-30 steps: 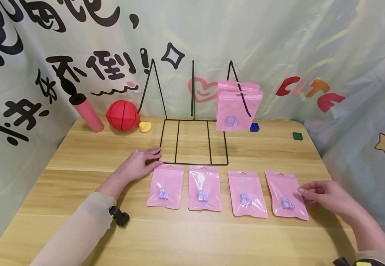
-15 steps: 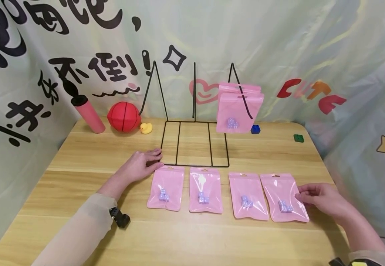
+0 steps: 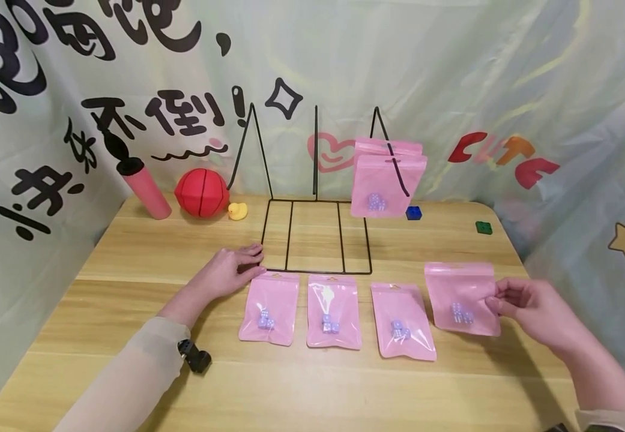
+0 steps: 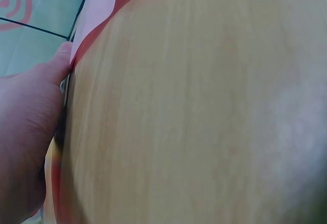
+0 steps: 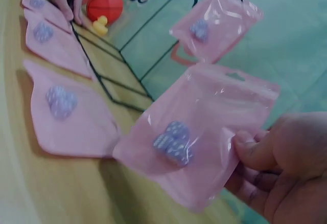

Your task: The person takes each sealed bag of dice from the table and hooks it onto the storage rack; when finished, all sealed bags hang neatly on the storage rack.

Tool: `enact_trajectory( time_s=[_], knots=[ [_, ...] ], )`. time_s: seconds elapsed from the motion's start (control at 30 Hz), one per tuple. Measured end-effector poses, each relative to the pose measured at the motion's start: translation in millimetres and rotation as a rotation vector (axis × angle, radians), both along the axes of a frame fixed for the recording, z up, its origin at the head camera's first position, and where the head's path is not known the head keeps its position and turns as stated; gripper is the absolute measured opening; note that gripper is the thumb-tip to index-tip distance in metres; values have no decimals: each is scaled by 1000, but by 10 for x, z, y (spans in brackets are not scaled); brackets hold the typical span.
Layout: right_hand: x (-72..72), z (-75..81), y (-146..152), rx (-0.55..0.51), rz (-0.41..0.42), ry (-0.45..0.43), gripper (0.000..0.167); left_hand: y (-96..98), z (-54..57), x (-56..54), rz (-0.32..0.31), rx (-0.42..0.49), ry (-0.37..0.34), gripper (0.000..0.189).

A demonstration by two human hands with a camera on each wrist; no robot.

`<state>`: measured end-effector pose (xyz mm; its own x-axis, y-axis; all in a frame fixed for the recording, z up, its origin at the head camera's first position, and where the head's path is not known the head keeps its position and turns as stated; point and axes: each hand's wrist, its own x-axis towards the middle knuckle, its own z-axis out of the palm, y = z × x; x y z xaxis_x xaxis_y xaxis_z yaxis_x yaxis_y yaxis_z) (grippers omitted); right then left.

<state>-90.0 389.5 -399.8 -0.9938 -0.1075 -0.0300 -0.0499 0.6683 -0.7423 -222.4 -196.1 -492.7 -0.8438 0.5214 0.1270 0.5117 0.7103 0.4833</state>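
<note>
My right hand (image 3: 531, 309) pinches the right edge of a pink zip bag (image 3: 460, 288) between thumb and fingers. The bag is tilted up, its hang hole at the top and several pale purple dice (image 5: 173, 143) inside; the right wrist view shows it above the table. Three similar pink bags lie flat in a row: a left bag (image 3: 270, 300), a middle one (image 3: 334, 300) and a right one (image 3: 401, 309). My left hand (image 3: 231, 268) rests on the front left corner of a black wire rack (image 3: 314, 272), fingers extended. More pink bags (image 3: 388, 180) hang from the rack's right hook.
Behind the left hand stand a red ball (image 3: 202, 192), a yellow rubber duck (image 3: 238, 211) and a pink cylinder (image 3: 147, 192) with a black top. A blue brick (image 3: 413, 213) and a green brick (image 3: 483, 228) lie back right. A printed curtain (image 3: 452, 72) closes off the back.
The rightmost flat bag first slid left on the table, then my right hand raised and tilted it. My left hand stays at the rack's corner.
</note>
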Motion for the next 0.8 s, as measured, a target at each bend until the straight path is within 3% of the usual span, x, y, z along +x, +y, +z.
enact_trajectory(
  time_s=[0.27, 0.47, 0.8],
  knots=[
    [-88, 224, -385, -58, -27, 214, 6, 3, 2, 17, 5, -5, -3, 47],
    [-170, 328, -724, -99, -19, 273, 8, 6, 9, 13, 0, -2, 4, 46],
    [-342, 433, -1285, -281, 83, 325, 9, 1, -10, 9, -15, 15, 20, 45]
  ],
)
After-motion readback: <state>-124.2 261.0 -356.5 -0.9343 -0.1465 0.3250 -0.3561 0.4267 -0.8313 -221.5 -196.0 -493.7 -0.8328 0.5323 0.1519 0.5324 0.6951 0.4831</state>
